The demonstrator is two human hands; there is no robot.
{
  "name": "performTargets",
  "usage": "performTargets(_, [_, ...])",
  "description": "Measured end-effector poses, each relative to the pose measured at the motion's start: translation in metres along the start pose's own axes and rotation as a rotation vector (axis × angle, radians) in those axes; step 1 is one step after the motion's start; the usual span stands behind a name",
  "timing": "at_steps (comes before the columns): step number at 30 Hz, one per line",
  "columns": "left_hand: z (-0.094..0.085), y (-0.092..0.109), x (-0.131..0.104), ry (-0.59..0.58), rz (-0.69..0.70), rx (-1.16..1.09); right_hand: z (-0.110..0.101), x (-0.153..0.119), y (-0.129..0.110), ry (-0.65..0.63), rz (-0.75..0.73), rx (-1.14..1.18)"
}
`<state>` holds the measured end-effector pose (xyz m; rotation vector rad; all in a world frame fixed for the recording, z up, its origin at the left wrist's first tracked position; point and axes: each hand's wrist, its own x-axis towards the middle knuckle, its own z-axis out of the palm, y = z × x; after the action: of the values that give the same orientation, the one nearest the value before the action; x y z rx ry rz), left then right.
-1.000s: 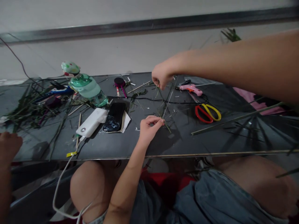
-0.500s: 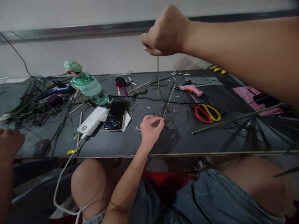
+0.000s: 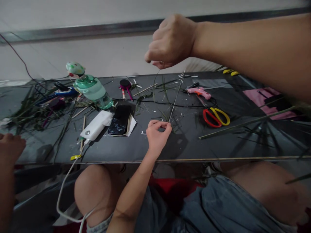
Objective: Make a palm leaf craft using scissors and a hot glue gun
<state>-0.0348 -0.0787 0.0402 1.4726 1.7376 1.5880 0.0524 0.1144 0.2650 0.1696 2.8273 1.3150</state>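
Near the middle of the dark table (image 3: 131, 150), my left hand (image 3: 157, 134) pinches the lower end of a thin stick (image 3: 177, 94) that slants up and to the right. Green leaf strips (image 3: 164, 87) stand and lie around the stick. My right hand (image 3: 168, 43) is raised above the back edge of the table, its fingers closed on the upper end of a thin green strand (image 3: 155, 81). The strand bends down in a curve to the left of the stick.
Scissors (image 3: 212, 118) and a pink glue gun (image 3: 199, 92) lie to the right. A black phone (image 3: 120, 119), white power bank (image 3: 97, 125) and green bottle (image 3: 93, 90) are left. Another person's hand (image 3: 11, 145) rests at the far left edge.
My right hand has come down slightly, and the strand below it has gone from straight to curved. My left hand has stayed in nearly the same place.
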Motion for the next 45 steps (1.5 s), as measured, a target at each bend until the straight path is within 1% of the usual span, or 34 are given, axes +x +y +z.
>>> performTargets(3, [0.001,0.000,0.000,0.000,-0.027,-0.032,0.000,-0.003,0.005,-0.014,0.033,0.037])
performTargets(5, [0.003,-0.001,0.000,-0.024,-0.063,-0.110,0.000,-0.005,0.012,-0.019,0.080,0.093])
performTargets(8, [0.004,-0.004,0.002,-0.089,-0.157,-0.261,0.000,-0.006,0.021,-0.014,0.122,0.188])
performTargets(11, [0.005,-0.007,0.003,-0.143,-0.259,-0.391,0.003,-0.003,0.021,-0.025,0.170,0.215])
performTargets(13, [0.006,-0.008,0.003,-0.165,-0.295,-0.454,0.005,0.002,0.014,-0.063,0.224,0.197])
performTargets(16, [0.007,-0.010,0.004,-0.157,-0.292,-0.473,0.005,0.008,-0.005,-0.190,0.238,0.181])
performTargets(19, [0.009,-0.015,0.005,-0.130,-0.267,-0.439,0.001,0.008,-0.025,-0.356,0.182,0.219])
performTargets(21, [0.011,-0.018,0.005,-0.122,-0.256,-0.422,-0.001,0.003,-0.034,-0.417,0.115,0.247])
performTargets(23, [0.012,-0.020,0.005,-0.120,-0.249,-0.417,-0.003,-0.004,-0.038,-0.442,0.044,0.248])
performTargets(25, [0.013,-0.020,0.005,-0.119,-0.244,-0.414,-0.005,-0.011,-0.036,-0.452,0.020,0.208])
performTargets(28, [0.013,-0.020,0.004,-0.126,-0.239,-0.412,-0.008,-0.021,-0.028,-0.430,0.009,0.087])
performTargets(30, [0.013,-0.020,0.004,-0.129,-0.223,-0.406,-0.009,-0.027,-0.023,-0.406,-0.040,-0.010])
performTargets(32, [0.014,-0.021,0.004,-0.128,-0.207,-0.393,-0.010,-0.034,-0.021,-0.355,-0.099,-0.086])
performTargets(34, [0.014,-0.021,0.003,-0.129,-0.200,-0.379,-0.009,-0.042,-0.023,-0.269,-0.102,-0.112])
performTargets(35, [0.014,-0.021,0.003,-0.131,-0.199,-0.374,-0.009,-0.046,-0.026,-0.234,-0.067,-0.096])
performTargets(37, [0.014,-0.022,0.002,-0.133,-0.195,-0.358,-0.009,-0.053,-0.039,-0.211,0.083,-0.012])
performTargets(39, [0.015,-0.021,0.001,-0.127,-0.188,-0.328,-0.008,-0.056,-0.059,-0.200,0.336,0.112])
performTargets(40, [0.015,-0.021,0.000,-0.121,-0.181,-0.305,-0.006,-0.057,-0.073,-0.185,0.492,0.178])
performTargets(42, [0.014,-0.019,0.000,-0.102,-0.157,-0.242,0.000,-0.055,-0.103,-0.112,0.824,0.306])
performTargets(43, [0.014,-0.018,0.000,-0.087,-0.142,-0.204,0.005,-0.054,-0.119,-0.068,0.949,0.373])
performTargets(44, [0.013,-0.017,-0.001,-0.071,-0.125,-0.164,0.009,-0.052,-0.133,-0.012,1.034,0.438])
performTargets(45, [0.012,-0.016,-0.001,-0.052,-0.108,-0.124,0.013,-0.050,-0.146,0.042,1.087,0.490])
